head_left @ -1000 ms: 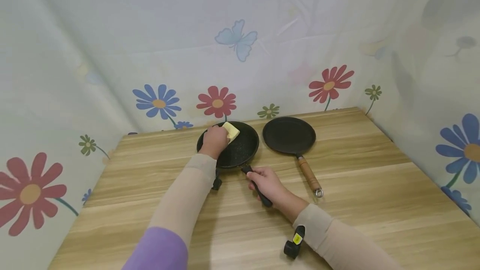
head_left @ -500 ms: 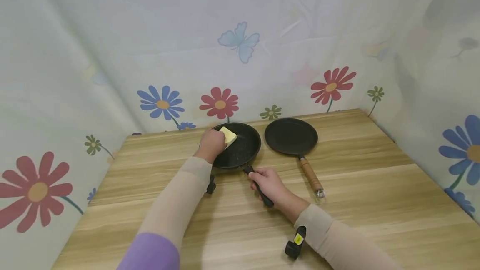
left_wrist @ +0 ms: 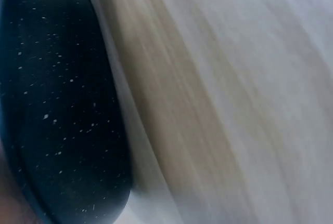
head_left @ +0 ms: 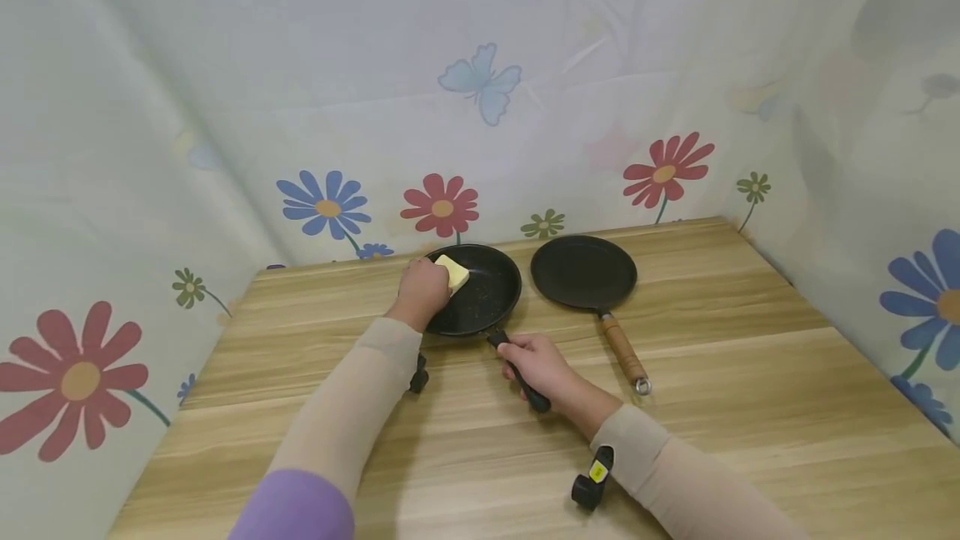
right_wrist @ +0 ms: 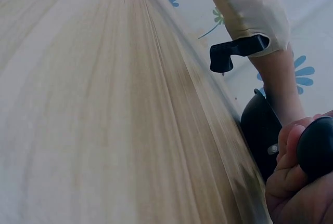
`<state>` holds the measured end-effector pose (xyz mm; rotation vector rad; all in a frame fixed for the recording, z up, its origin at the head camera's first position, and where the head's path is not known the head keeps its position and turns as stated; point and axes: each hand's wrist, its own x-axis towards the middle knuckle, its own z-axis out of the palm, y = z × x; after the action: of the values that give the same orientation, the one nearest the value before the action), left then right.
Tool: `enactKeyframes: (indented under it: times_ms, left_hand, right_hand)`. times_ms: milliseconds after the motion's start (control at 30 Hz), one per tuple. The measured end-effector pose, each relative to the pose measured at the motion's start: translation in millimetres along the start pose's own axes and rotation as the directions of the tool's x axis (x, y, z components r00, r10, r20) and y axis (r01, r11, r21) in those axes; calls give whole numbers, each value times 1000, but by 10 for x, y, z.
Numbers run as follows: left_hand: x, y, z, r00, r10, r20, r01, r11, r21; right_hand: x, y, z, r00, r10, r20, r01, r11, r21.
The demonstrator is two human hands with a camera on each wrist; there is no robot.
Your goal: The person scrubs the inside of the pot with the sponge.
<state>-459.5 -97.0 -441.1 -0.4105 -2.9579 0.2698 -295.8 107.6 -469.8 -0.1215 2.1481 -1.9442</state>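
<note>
In the head view a black frying pan (head_left: pixel 491 294) stands on the wooden table, its handle pointing toward me. My right hand (head_left: pixel 542 369) grips that black handle (head_left: pixel 538 400); in the right wrist view its fingers (right_wrist: pixel 285 180) curl round the handle's end. Over the pan's left side, my left hand (head_left: pixel 422 288) holds a pale yellow sponge (head_left: pixel 454 273) against the inside of the pan. The left fingertips are hidden behind the hand. The left wrist view shows mainly the pan's white-speckled outer wall (left_wrist: pixel 65 104).
Just right of the pan lies a flat black griddle pan (head_left: pixel 583 272) with a wooden handle (head_left: pixel 624 348). A flower-printed cloth (head_left: pixel 480 148) hangs behind the table (head_left: pixel 750 407) and along its sides. Each wrist carries a black camera mount (head_left: pixel 592 482).
With the sponge, my left hand has shifted left and slightly down across the pan, slowing in the last half second. My right hand keeps its grip on the handle.
</note>
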Motion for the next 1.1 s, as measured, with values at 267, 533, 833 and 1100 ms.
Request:
enactKeyframes:
  times_ms: [267,533,833,1100]
  left_hand:
    - [46,14,41,999,16,-42,-17,1000,-11]
    - [100,48,126,996,20,-88,-15,998,53]
    - [178,58,111,987,68,-142,-56,995,85]
    - [274,139,139,974,104,-202,-95,994,54]
  right_hand:
    - [-7,-15,-21,999,-23,31,25,999,-42]
    - [8,41,-22,997,-34,70,36,999,-28]
    - [10,5,-62,996,-21,83,24,999,-29]
    - [19,12,-61,995,-22,94,24,999,-22]
